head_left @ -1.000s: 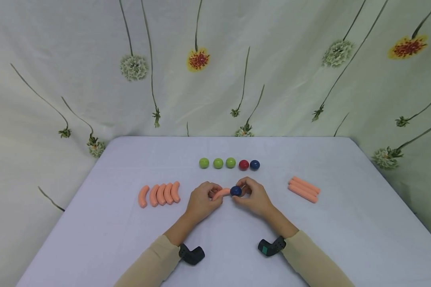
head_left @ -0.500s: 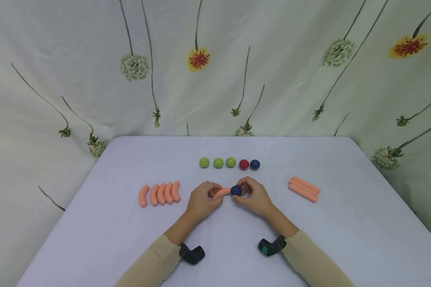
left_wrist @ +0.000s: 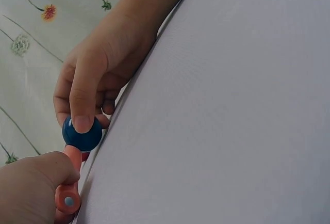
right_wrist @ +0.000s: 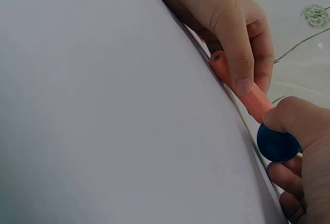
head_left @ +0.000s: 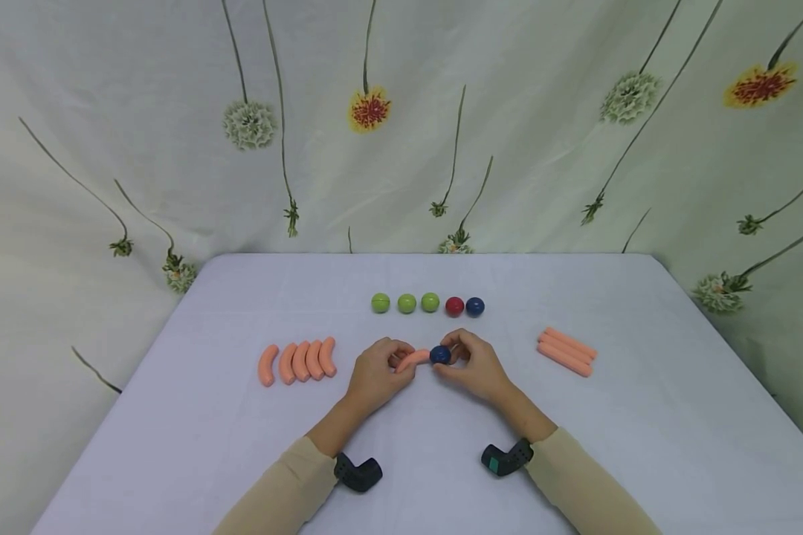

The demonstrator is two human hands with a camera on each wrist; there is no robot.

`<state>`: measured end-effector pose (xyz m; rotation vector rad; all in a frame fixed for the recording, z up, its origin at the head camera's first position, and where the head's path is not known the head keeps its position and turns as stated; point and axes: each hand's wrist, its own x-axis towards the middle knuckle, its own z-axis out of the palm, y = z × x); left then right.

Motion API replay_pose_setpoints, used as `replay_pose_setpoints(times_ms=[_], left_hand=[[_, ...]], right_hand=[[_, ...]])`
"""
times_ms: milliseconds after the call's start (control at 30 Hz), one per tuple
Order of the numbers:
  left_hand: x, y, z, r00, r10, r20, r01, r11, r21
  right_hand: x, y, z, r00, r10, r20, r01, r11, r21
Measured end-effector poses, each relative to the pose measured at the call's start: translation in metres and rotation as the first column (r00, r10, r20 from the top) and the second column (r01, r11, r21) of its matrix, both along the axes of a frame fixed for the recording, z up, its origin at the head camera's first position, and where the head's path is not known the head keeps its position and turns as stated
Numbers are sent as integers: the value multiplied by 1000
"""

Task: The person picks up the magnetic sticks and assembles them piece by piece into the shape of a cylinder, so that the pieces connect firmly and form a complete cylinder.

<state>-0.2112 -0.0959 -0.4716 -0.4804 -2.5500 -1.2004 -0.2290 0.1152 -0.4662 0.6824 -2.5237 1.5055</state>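
1. An orange tube is pinched by the curled fingers and thumb of the left hand; its open end shows in the right wrist view.
2. A blue ball is pinched between thumb and fingers of the right hand, and it is held against the far end of the tube, touching it.
3. In the left wrist view the ball is seen under a fingertip of the right hand, just above the tube.
4. Both hands are rested on the table, with the joint between them.
5. Beyond the grip, a row of three green balls, a red ball and a second blue ball is laid out.
6. Left of the grip, five curved tubes are lined up side by side.
7. Right of the grip, well apart, straight tubes are stacked together.
8. A flowered curtain is hung behind the table.
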Motion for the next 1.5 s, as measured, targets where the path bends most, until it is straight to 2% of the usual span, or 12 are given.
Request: replay_pose_setpoints(times_ms=[200, 367, 600, 833, 1167, 1400, 1500], left_hand=[[1, 0, 1, 1000, 8, 10, -8, 1000, -11], [1, 0, 3, 1000, 7, -12, -8, 999, -35], [-4, 3, 5, 998, -6, -67, -2, 993, -122], [-11, 6, 2, 996, -38, -86, 19, 978, -207], [-26, 8, 1, 990, -110, -86, 91, 975, -202], [-41, 10, 1, 981, -174, -90, 157, 974, -165], [-44, 12, 0, 977, -183, -107, 165, 974, -158]], right_hand=[[0, 0, 0, 1000, -6, 30, 6, 1000, -1], [0, 0, -1, 1000, -20, 10, 20, 999, -26], [3, 1, 2, 998, -27, -52, 24, 998, -58], [2, 1, 2, 1000, -20, -21, 19, 998, -65], [1, -1, -1, 1000, -8, 18, 9, 999, -41], [-1, 1, -2, 999, 3, -39, -3, 1000, -16], [-2, 3, 0, 999, 2, -39, -2, 1000, -8]])
